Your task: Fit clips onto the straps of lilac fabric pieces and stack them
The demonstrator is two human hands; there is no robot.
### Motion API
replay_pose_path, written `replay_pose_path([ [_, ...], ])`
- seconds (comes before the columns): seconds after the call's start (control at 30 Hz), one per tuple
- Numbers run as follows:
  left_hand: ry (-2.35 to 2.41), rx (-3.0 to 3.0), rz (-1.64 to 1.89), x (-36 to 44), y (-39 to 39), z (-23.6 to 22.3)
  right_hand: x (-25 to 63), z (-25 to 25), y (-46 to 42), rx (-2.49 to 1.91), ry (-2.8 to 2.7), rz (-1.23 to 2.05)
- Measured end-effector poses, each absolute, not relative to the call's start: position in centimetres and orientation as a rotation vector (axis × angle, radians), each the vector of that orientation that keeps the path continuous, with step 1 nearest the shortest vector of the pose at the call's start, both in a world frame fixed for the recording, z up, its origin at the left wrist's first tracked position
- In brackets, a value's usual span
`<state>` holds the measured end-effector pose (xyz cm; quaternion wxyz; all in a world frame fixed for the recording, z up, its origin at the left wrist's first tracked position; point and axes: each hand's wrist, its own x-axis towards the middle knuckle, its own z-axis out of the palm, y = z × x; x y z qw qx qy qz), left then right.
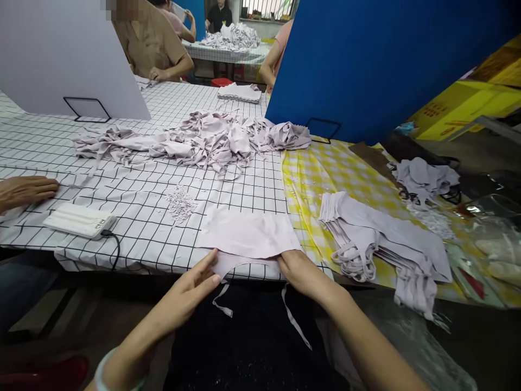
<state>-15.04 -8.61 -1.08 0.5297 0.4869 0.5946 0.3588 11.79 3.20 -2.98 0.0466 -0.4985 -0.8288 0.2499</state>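
A pale lilac strappy top [252, 233] lies flat at the table's front edge, directly before me. Two thin straps [223, 304] hang from it over the edge. My left hand [195, 282] is at its lower left corner, thumb and forefinger apart, with the fingertips at the fabric's edge. At the lower right corner, my right hand [303, 271] reaches under the upper layer of cloth, which hides most of its fingers. A layered stack of similar lilac tops [386, 233] with bunched straps lies to the right.
Tangled lilac garments [220, 138] are heaped mid-table, with small fabric scraps [181, 203] nearer me. Left are a white power bank [79, 220] with a cable and another person's hand [28, 191]. A white divider [73, 60] and a blue divider [366, 65] stand on the table.
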Motion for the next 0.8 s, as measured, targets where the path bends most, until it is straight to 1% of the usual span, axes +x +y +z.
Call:
replay_pose_path([
  [0.1,1.604,1.481,0.648,-16.8,-8.6,-0.1,14.0,-0.9,1.5,-1.457,-2.566,0.936],
  [0.27,1.752,1.642,0.423,-19.2,-5.4,0.8,16.6,1.0,1.8,-1.644,-2.349,0.881],
  [0.33,1.942,1.726,0.436,-19.4,-2.5,0.7,16.4,0.8,3.7,-1.759,-2.201,0.752],
  [0.4,2.218,1.823,0.442,-19.1,0.8,0.2,15.3,0.0,6.2,-1.875,-2.069,0.548],
  [0.47,2.348,1.827,0.327,-18.5,3.8,-0.5,14.1,-1.2,8.5,-1.977,-2.005,0.434],
  [0.53,2.341,1.801,0.230,-18.0,5.8,-1.1,13.4,-2.3,10.2,-1.980,-1.990,0.510],
  [0.63,2.322,1.767,0.245,-17.8,6.8,-1.6,13.4,-3.2,11.3,-1.838,-1.846,0.687],
  [0.73,2.354,1.726,0.299,-18.0,6.6,-1.9,13.8,-3.4,11.6,-1.825,-1.707,0.722],
  [0.8,2.353,1.695,0.317,-18.1,6.6,-2.1,13.6,-3.5,11.9,-1.865,-1.710,0.728],
])
